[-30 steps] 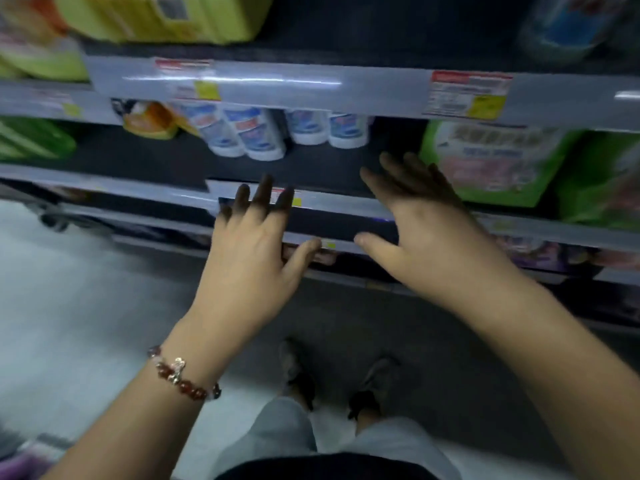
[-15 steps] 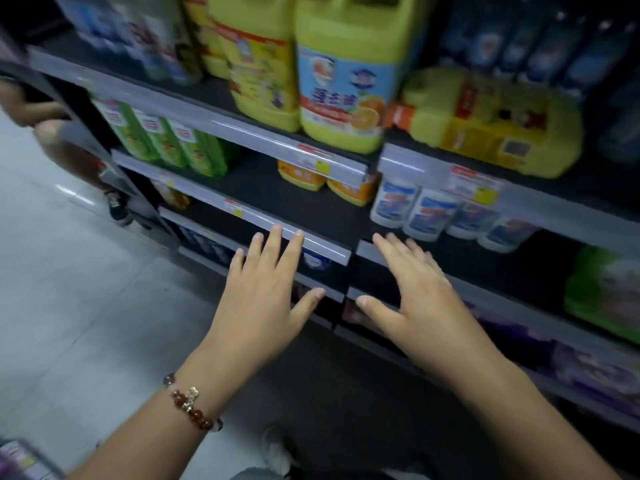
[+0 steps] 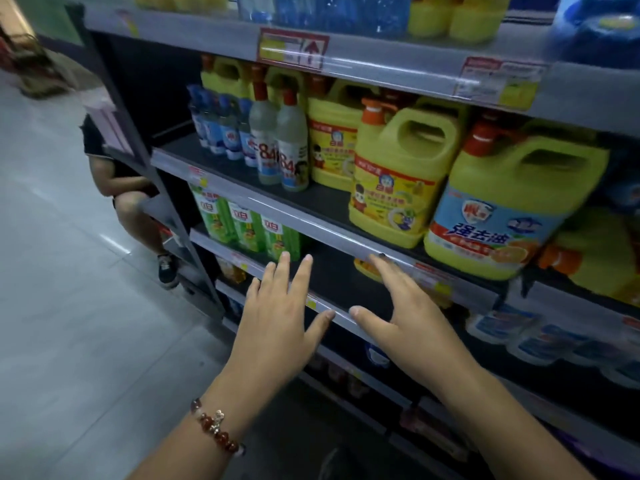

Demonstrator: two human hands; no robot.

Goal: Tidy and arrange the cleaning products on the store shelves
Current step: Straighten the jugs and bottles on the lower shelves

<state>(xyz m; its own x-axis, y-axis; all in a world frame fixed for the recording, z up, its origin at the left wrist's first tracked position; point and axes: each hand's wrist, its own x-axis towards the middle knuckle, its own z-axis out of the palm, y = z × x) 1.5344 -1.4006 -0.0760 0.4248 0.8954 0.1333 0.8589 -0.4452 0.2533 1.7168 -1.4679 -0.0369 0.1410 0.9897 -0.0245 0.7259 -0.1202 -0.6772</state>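
My left hand (image 3: 277, 320) and my right hand (image 3: 408, 320) are both held out flat and open in front of the shelf rail (image 3: 346, 237), holding nothing. Above them stand big yellow detergent jugs (image 3: 398, 174) and a yellow jug with a blue label (image 3: 502, 209). Two pale bottles marked 84 (image 3: 280, 143) stand left of the jugs, with small blue bottles (image 3: 218, 129) behind them. Green refill packs (image 3: 246, 223) stand on the shelf just left of my left hand. White tubs with blue labels (image 3: 540, 341) sit lower right.
A person (image 3: 114, 174) crouches at the shelf unit's left end, partly hidden by its dark side frame (image 3: 166, 188). Grey tiled floor (image 3: 86, 323) spreads to the left. Blue bottles (image 3: 332, 10) and more yellow ones fill the top shelf.
The view has swung upward and left, from lower shelves to the jug shelf. Both hands have risen with it and stayed open and spread.
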